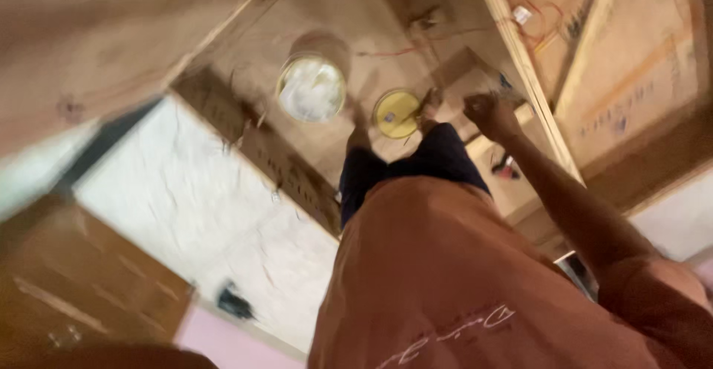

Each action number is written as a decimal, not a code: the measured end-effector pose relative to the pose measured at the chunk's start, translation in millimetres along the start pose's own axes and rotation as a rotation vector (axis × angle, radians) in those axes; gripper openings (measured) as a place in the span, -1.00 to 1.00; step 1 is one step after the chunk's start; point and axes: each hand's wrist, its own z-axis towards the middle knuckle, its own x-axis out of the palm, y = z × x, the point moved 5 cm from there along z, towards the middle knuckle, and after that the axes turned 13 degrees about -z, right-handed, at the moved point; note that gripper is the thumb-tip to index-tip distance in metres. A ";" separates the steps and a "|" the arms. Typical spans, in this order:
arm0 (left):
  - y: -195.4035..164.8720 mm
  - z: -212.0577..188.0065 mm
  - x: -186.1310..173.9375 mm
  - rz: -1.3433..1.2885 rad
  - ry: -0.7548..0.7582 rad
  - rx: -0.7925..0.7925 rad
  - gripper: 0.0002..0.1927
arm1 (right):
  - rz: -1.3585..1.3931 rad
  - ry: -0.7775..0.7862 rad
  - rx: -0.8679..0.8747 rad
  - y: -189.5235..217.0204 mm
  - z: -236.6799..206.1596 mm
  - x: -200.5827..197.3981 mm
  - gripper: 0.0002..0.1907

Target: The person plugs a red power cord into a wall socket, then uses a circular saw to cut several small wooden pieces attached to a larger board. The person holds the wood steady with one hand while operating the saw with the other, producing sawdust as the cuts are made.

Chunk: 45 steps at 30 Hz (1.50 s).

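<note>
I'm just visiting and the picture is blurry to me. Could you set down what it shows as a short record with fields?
View: head camera looking down the person's own body, tilted and blurred
Right hand: closed in a loose fist, arm stretched forward; whether it holds anything cannot be told
Left hand: not in view
Clothing: rust-coloured shirt, dark shorts
On the floor: open bucket with white contents, yellow round lid beside it
Surroundings: wooden boards, red wires, white sheet
</note>
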 end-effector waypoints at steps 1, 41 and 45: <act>-43.6 -16.3 22.1 0.051 -0.018 0.059 -0.54 | -0.008 0.057 0.146 -38.8 -41.5 17.0 -0.73; -513.0 -705.7 440.3 -0.177 1.559 0.528 -0.61 | 0.908 -0.209 0.902 -262.1 -46.2 160.6 -0.56; -508.2 -721.7 548.4 -0.092 1.439 0.392 -0.62 | 1.089 -0.344 0.985 -324.4 62.8 168.0 -0.70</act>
